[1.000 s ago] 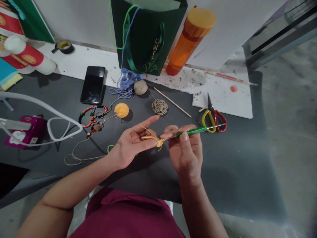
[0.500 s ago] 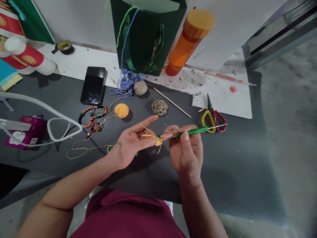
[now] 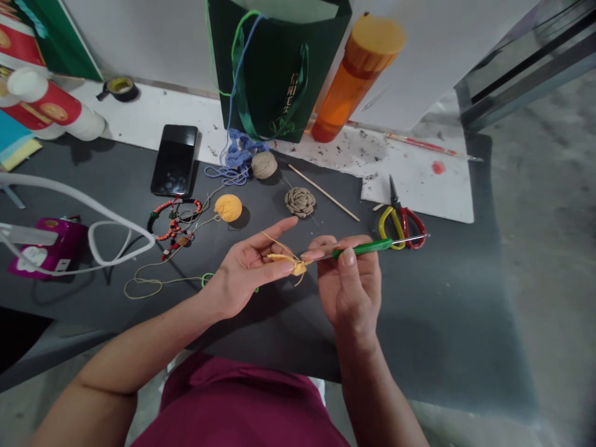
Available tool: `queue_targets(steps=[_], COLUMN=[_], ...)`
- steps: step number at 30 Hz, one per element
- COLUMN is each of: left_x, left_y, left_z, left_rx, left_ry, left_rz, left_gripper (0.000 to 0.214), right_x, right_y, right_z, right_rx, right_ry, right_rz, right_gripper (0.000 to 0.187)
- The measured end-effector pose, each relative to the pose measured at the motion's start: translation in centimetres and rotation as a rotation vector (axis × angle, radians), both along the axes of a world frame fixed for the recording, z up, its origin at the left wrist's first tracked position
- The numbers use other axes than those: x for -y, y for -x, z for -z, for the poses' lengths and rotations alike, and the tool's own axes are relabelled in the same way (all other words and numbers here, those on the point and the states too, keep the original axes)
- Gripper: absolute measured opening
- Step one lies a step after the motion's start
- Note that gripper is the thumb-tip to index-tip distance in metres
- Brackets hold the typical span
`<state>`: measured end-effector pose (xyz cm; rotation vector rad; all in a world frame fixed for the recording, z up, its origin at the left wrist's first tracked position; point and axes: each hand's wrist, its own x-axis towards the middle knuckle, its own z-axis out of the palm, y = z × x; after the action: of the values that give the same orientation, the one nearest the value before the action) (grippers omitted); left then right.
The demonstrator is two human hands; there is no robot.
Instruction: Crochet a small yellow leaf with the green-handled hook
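One yellow crochet piece sits pinched in the left hand; toward its three o'clock, the right hand grips a green hook; stitching seems under way, next calling for even tension on the yarn

We look down on a grey table standing before a pale wall. Right of the table we see mottled grey floor, with a metal frame at the upper right. More floor shows past the near edge. Our light is dim, the shadows soft.
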<state>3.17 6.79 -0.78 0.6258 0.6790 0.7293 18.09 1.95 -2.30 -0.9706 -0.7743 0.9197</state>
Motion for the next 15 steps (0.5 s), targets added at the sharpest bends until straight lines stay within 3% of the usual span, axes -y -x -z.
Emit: queue_targets(steps=[15], left_x=[0.07], left_y=[-0.01], left_z=[-0.15], left_rx=[0.005], left_ry=[-0.001], left_rz=[-0.027], left_gripper=[0.053], right_x=[0.11], right_y=[-0.05], right_z=[-0.03], right_rx=[0.028], right_ry=[0.041], right_rz=[0.007], right_gripper=[0.015])
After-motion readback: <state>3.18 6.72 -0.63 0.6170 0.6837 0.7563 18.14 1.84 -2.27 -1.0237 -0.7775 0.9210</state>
